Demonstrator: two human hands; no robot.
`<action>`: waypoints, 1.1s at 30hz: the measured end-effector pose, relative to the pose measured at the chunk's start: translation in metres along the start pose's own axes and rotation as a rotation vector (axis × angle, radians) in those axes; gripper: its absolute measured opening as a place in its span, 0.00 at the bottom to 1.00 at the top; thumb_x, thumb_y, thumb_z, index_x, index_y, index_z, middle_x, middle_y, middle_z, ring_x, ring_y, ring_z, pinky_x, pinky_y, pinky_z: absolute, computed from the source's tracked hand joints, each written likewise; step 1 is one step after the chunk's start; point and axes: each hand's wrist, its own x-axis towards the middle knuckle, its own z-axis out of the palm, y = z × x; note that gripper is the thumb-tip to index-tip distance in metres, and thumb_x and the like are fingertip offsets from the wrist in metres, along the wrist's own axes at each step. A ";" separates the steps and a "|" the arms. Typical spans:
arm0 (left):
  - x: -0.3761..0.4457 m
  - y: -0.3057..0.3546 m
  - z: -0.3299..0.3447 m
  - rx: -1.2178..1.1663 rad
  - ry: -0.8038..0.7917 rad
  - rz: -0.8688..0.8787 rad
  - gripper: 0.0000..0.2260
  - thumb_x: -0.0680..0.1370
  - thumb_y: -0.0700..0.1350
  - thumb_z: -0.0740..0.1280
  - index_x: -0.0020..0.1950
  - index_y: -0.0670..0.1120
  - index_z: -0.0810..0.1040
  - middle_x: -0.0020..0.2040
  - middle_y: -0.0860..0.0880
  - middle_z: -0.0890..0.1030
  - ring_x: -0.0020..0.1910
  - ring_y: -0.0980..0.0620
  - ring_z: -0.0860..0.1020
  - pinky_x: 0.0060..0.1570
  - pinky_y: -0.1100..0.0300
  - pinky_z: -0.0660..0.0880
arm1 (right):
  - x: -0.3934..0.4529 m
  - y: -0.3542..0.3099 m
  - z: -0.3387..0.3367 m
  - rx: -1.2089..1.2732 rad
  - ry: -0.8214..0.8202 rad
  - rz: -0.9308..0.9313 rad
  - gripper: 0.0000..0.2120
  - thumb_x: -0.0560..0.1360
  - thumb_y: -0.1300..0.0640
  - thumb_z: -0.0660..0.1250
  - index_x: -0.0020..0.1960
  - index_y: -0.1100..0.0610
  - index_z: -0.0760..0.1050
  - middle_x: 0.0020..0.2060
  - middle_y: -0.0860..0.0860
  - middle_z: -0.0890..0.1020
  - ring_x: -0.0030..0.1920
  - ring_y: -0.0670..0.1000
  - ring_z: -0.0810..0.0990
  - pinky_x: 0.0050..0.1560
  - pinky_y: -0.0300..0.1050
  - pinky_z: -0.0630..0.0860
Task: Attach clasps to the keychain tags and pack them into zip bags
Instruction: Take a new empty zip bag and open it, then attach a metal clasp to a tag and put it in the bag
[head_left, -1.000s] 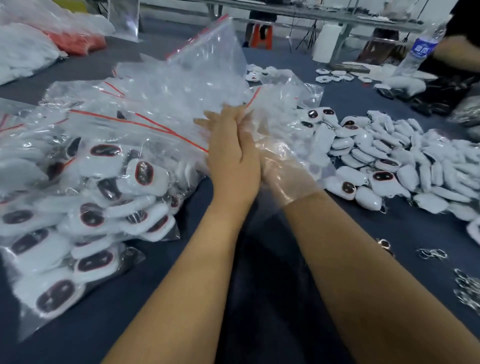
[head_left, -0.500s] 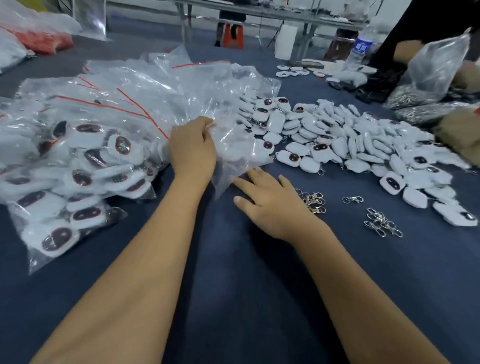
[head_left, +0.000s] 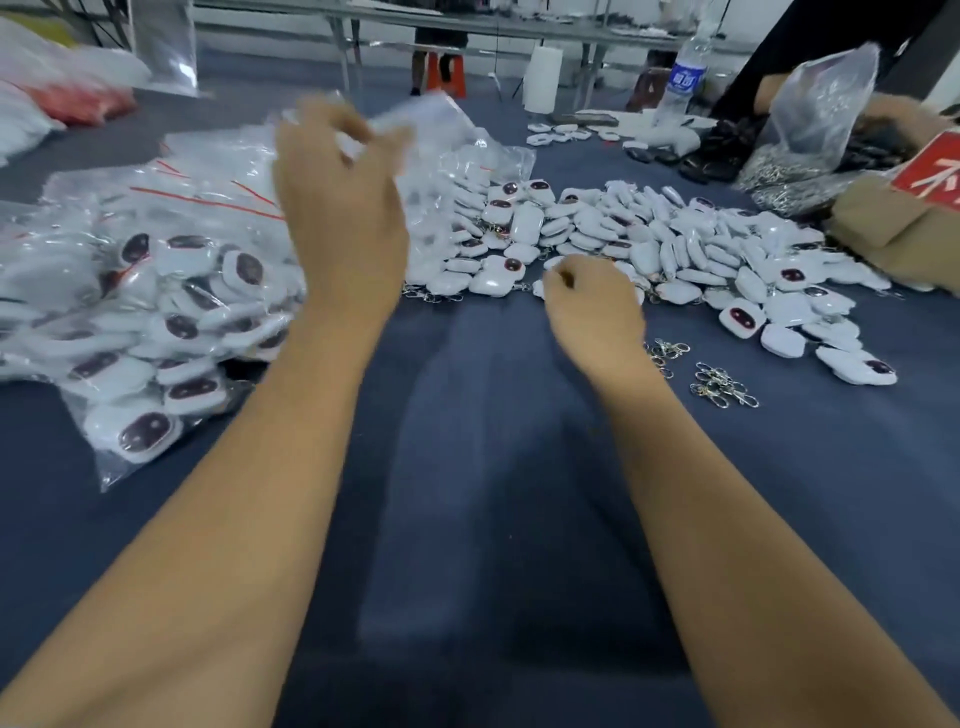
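Big workshop counter (head_left: 493, 519) covered in dark blue cloth, more tables at the back. Loose tags (head_left: 675, 249) sit in a heap across the middle and toward the right edge, filled bags (head_left: 156, 312) pile up on the left side, and a few clasps (head_left: 722, 384) lie just right of the right wrist.

Left hand (head_left: 343, 208) is raised over the bag pile, fingers curled, pinching an empty zip bag (head_left: 415, 111), which is blurry. Right hand (head_left: 592, 306) is down at the near edge of the heap, fingers curled in; can't tell if it has a tag.

Handling guess: the bag's thin, floppy and slick, so pinch it at the stiff zip strip. Tags look light, hard and glossy, so grab one by its edges. Clasps are small and tangle easily, so pick out one at a time.
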 end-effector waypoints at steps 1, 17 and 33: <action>-0.012 0.002 0.007 0.099 -0.223 0.018 0.06 0.77 0.47 0.63 0.46 0.47 0.77 0.46 0.49 0.75 0.43 0.55 0.69 0.42 0.67 0.65 | 0.000 -0.014 0.006 0.324 -0.068 0.095 0.16 0.78 0.53 0.57 0.37 0.58 0.76 0.36 0.55 0.81 0.37 0.55 0.75 0.36 0.46 0.68; -0.084 -0.006 0.053 -0.114 -0.707 -0.514 0.07 0.74 0.45 0.70 0.37 0.54 0.85 0.31 0.59 0.82 0.33 0.60 0.77 0.37 0.62 0.74 | 0.007 -0.007 0.049 0.867 -0.122 0.283 0.04 0.75 0.63 0.67 0.46 0.62 0.81 0.37 0.56 0.83 0.38 0.51 0.80 0.51 0.51 0.82; -0.073 -0.003 0.038 -0.259 -0.170 -0.425 0.07 0.79 0.40 0.63 0.44 0.51 0.70 0.42 0.52 0.76 0.42 0.51 0.78 0.45 0.62 0.74 | 0.000 -0.008 0.041 0.852 -0.040 0.209 0.06 0.81 0.61 0.63 0.45 0.55 0.75 0.35 0.51 0.80 0.31 0.43 0.78 0.42 0.44 0.80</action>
